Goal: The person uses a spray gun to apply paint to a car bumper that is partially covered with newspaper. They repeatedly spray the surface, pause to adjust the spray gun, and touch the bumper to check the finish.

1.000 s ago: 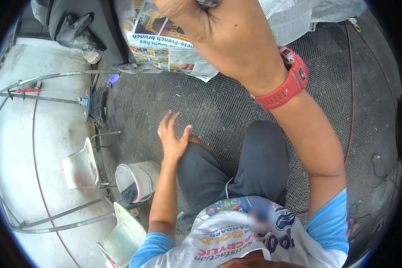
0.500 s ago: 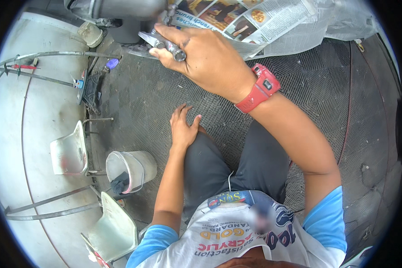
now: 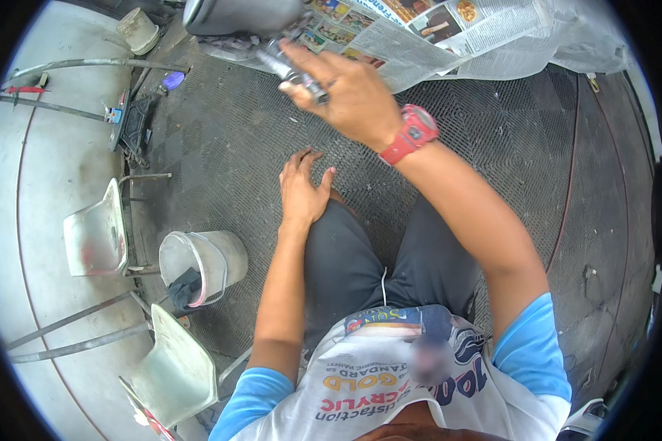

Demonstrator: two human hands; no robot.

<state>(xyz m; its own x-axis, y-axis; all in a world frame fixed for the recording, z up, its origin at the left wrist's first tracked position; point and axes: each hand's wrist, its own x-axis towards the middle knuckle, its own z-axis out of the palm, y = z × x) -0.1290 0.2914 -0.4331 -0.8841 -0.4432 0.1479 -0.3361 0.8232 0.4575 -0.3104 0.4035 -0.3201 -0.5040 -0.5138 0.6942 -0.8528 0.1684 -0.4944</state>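
My right hand [image 3: 351, 95], a red watch [image 3: 413, 134] at its wrist, is raised ahead of me and closed round a silver spray gun [image 3: 276, 65]. The gun is partly smeared by motion and partly hidden by my fingers. Beyond it, a smooth dark grey painted piece [image 3: 243, 16] shows at the top edge, beside sheets of newspaper [image 3: 393, 51]. Whether the gun touches the piece I cannot tell. My left hand [image 3: 301, 192] lies over my left knee, fingers stretched out, holding nothing.
To my left stand a whitish bucket [image 3: 228, 264] with a dark cloth [image 3: 185, 287] over its rim and two pale chairs [image 3: 99, 234] [image 3: 175, 371]. Farther off are a small bucket [image 3: 138, 31] and a black frame [image 3: 132, 125]. A thin red hose [image 3: 568, 191] crosses the floor mat at right.
The view has shifted slightly. My right hand and the spray gun have drawn back a little toward me, the gun moving right in the picture. My left hand stays on the knee.
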